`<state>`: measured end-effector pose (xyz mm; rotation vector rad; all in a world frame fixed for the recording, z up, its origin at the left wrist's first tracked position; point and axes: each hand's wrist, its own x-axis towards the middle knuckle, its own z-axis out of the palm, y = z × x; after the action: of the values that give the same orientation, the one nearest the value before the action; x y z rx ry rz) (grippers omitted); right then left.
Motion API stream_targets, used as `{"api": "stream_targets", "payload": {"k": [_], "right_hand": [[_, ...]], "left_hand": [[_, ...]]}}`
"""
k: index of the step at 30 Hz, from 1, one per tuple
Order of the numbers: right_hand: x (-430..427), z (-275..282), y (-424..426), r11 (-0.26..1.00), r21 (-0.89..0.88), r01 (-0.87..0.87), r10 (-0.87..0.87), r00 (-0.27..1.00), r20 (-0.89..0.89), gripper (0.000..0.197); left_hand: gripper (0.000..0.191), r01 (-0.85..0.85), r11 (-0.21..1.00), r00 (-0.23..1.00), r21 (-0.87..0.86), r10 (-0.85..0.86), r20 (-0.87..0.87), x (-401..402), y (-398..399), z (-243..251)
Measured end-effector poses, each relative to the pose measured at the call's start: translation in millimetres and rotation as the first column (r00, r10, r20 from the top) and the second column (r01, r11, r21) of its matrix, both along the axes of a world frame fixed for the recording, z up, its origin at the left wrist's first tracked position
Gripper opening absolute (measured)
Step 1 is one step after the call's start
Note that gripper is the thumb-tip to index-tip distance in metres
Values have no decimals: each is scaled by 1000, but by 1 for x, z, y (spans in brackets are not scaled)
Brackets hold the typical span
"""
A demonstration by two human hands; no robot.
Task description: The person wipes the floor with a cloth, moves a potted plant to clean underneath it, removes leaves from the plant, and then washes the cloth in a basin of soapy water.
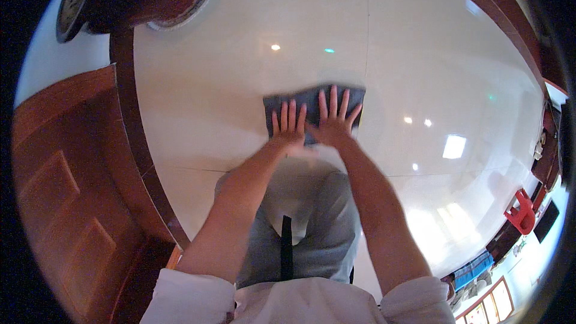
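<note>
A dark grey cloth (311,99) lies spread on the glossy cream tiled floor (243,31) in front of my knees. My left hand (289,127) rests palm down on its left part, fingers spread and pointing away from me. On the right part lies my right hand (335,119), also flat, with its fingers fanned wider. The thumbs come close together near the cloth's near edge, where the left hand is slightly blurred. Both arms are stretched forward over my grey trousers (324,220). A black strap (286,247) hangs down between my legs.
A brown, wide-based pot or stand (175,0) is at the upper left. Brown wooden panelling (76,175) runs along the left, beside a dark floor border (130,135). Farther right are a red plastic stool (523,216) and a blue cloth (474,270). Lights reflect off the floor.
</note>
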<state>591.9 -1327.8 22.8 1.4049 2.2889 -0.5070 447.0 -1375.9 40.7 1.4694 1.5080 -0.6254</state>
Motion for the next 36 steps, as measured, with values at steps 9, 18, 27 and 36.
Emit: {"api": "stream_targets", "payload": {"k": [9,18,27,36], "right_hand": [[10,33,-98,925,-374,-72,132,982,138,99],[10,23,-108,957,-279,-77,106,990,91,105],[15,5,-117,992,-78,-96,103,991,83,112],[21,0,-117,997,6,-78,78,997,17,115]], "left_hand": [[100,340,937,940,77,-336,-63,5,-142,-10],[118,134,985,987,107,-142,72,4,-144,-3],[117,-13,918,993,397,-34,112,8,-162,-15],[103,-164,738,985,655,158,68,35,-188,-12]]}}
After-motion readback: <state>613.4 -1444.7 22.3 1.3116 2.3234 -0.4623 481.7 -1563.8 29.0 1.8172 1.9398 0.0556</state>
